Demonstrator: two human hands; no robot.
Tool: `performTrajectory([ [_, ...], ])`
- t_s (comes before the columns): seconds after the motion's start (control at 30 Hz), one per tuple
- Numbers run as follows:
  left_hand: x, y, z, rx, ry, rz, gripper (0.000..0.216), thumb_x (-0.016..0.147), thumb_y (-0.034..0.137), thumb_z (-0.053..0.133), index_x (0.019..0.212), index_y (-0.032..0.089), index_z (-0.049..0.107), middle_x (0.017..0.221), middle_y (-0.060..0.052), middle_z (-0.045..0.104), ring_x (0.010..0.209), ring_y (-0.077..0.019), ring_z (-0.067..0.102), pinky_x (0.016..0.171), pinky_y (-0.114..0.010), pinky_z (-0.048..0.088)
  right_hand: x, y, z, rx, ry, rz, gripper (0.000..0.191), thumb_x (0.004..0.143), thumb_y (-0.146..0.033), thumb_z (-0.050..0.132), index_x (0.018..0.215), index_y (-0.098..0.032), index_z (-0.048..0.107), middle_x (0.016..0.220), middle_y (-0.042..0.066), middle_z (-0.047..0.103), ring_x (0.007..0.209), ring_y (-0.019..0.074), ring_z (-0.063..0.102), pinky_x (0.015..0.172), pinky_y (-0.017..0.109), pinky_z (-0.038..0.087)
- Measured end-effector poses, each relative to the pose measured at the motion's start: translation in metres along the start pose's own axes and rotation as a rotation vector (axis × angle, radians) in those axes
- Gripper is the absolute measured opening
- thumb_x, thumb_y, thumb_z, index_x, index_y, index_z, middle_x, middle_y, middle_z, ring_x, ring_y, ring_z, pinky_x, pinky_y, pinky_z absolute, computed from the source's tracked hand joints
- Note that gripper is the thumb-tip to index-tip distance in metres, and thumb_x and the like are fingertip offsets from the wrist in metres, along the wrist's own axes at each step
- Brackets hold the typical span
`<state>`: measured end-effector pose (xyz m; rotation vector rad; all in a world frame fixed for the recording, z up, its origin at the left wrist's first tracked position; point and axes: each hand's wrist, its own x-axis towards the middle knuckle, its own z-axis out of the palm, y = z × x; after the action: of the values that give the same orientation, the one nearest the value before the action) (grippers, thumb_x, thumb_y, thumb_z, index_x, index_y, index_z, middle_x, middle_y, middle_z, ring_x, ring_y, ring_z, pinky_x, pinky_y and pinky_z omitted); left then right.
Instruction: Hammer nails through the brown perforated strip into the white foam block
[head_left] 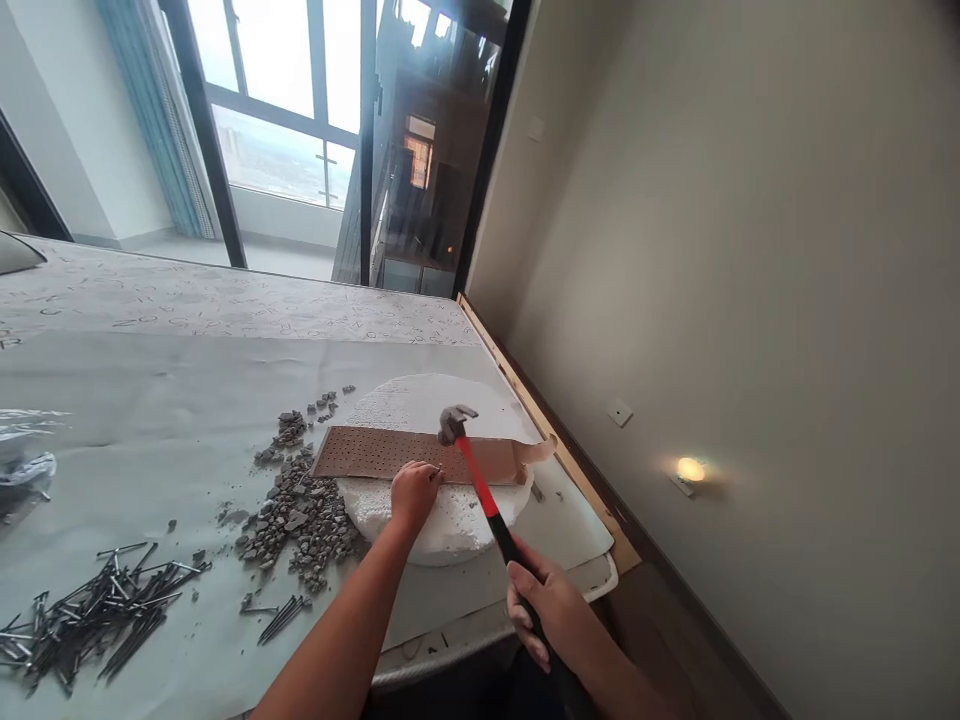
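Observation:
My right hand (541,607) is wrapped round the black grip of a claw hammer (480,480) with a red neck. The hammer's metal head is raised above a brown strip of board (360,453) dotted with rows of small holes. My left hand (416,492) rests on the near edge of that strip, fingers pinched on a small nail (440,468), whose tip is hard to make out. Beneath the strip lies a round white foam slab (420,520). At its right end the strip narrows to a curled, torn tail.
Grey stone chips (300,520) are heaped left of the slab. A pile of loose nails (97,610) lies at the front left, with several more nails (281,618) nearer my left arm. A clear plastic bag (26,465) sits far left. A wall (720,300) rises on the right.

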<state>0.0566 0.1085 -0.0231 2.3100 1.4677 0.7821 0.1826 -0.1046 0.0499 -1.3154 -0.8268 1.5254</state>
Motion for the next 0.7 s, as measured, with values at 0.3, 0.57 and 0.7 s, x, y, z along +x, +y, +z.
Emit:
performTrajectory([
  [0.3,0.004,-0.004,-0.013,-0.392,0.102,-0.139,0.019,0.070,0.025,0.046,0.072,0.019,0.064,0.073,-0.004,0.066,0.069,-0.0174,0.057,0.062,-0.026,0.040,0.008,0.001,-0.007,0.016,0.011,-0.039,0.081,0.073,-0.060,0.056,0.138,-0.020,0.029,0.047,-0.012,0.043,0.027,0.0049,0.034,0.025,0.016,0.030],
  [0.57,0.008,-0.004,-0.018,-0.712,0.175,-0.255,0.014,0.064,0.029,0.044,0.060,0.019,0.053,0.060,0.000,0.056,0.060,-0.0144,0.051,0.057,-0.024,0.039,0.016,0.027,0.004,-0.001,0.013,0.029,0.092,0.067,-0.067,0.055,0.139,-0.017,0.028,0.045,-0.013,0.040,0.026,0.0051,0.034,0.025,0.016,0.028],
  [0.7,0.005,-0.009,-0.035,-0.833,0.224,-0.293,0.018,0.063,0.028,0.043,0.069,0.018,0.056,0.066,-0.001,0.058,0.054,-0.0118,0.047,0.053,-0.023,0.039,0.013,0.028,0.004,0.022,0.018,-0.018,0.091,0.067,-0.067,0.055,0.138,-0.017,0.029,0.045,-0.013,0.039,0.026,0.0050,0.034,0.026,0.017,0.028],
])
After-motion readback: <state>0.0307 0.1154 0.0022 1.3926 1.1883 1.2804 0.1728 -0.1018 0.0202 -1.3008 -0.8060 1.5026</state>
